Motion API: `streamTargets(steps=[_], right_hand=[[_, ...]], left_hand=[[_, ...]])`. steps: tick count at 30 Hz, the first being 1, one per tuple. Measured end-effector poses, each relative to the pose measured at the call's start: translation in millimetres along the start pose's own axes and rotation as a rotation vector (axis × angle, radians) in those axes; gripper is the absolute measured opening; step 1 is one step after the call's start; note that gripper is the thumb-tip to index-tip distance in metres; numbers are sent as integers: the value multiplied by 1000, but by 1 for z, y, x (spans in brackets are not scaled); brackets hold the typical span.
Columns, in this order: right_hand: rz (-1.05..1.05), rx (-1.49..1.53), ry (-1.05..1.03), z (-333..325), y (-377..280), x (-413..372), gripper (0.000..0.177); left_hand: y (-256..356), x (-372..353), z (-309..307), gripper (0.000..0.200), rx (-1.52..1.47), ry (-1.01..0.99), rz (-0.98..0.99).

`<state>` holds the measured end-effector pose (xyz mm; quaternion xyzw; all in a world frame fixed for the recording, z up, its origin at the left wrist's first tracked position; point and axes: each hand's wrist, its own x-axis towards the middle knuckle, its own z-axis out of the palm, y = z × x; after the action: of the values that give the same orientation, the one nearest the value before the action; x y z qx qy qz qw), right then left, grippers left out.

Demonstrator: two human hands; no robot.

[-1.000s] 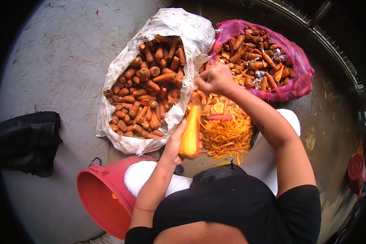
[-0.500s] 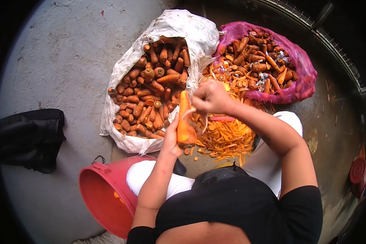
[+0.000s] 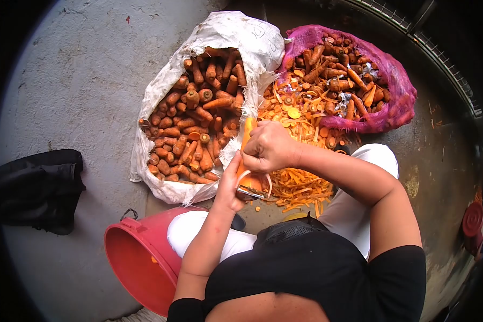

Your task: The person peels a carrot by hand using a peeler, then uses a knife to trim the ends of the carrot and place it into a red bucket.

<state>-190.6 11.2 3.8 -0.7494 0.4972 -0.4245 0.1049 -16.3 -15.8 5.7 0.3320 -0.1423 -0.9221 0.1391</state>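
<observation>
The carrot [image 3: 247, 131] stands at the centre of the frame, its long axis running almost straight up and down the picture. Its tip points toward the top, between the two sacks, and its thick end points down toward the person's knees.

The left hand [image 3: 229, 185] comes in from the lower left and is clamped around the thick lower end, holding the carrot off the floor. The right hand [image 3: 268, 147] comes in from the right and is closed in a fist over the carrot's middle, just above the left hand and nearly touching it. Whatever the fist grips is hidden. A pale peel strip [image 3: 243, 176] curls out beneath it, beside the left thumb. Only the tip and the lower end of the carrot show.

The white sack [image 3: 247, 37] of unpeeled carrots lies open to the upper left of the hands, and the pink mesh sack [image 3: 400, 102] lies to the upper right. A heap of orange peelings [image 3: 300, 188] spreads just right of the hands. A red bucket [image 3: 134, 257] sits at the lower left by the person's knee, and a black bag [image 3: 37, 188] lies on the concrete floor [image 3: 75, 80] at the left edge.
</observation>
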Motion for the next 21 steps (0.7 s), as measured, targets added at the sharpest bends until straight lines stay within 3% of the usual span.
streamTargets(steps=[3,6,8,9,12,13,16,19,21], right_hand=[[7,34,24,4,0,2,31],[-12,29,63,4,-1,7,31],[107,-58,65,-4,17,12,29],[108,-143,213,-7,44,16,28],[312,-596,104,-45,91,14,36],[265,-780,131,-53,104,9,41],[602,-614,371,-51,111,5,40],[820,-192,189,-50,92,14,36],[676,-27,147,-39,81,15,33]], left_hand=[[3,-1,9,39,26,172,42],[7,-1,1,42,111,108,58],[3,-9,-4,45,164,108,30],[1,-14,-6,46,196,106,12],[-5,-15,-13,48,238,32,-38],[-5,-17,-9,48,217,-9,-34],[2,-23,2,50,197,-73,-1],[6,-14,-3,52,205,-37,66],[9,-9,-6,51,162,52,78]])
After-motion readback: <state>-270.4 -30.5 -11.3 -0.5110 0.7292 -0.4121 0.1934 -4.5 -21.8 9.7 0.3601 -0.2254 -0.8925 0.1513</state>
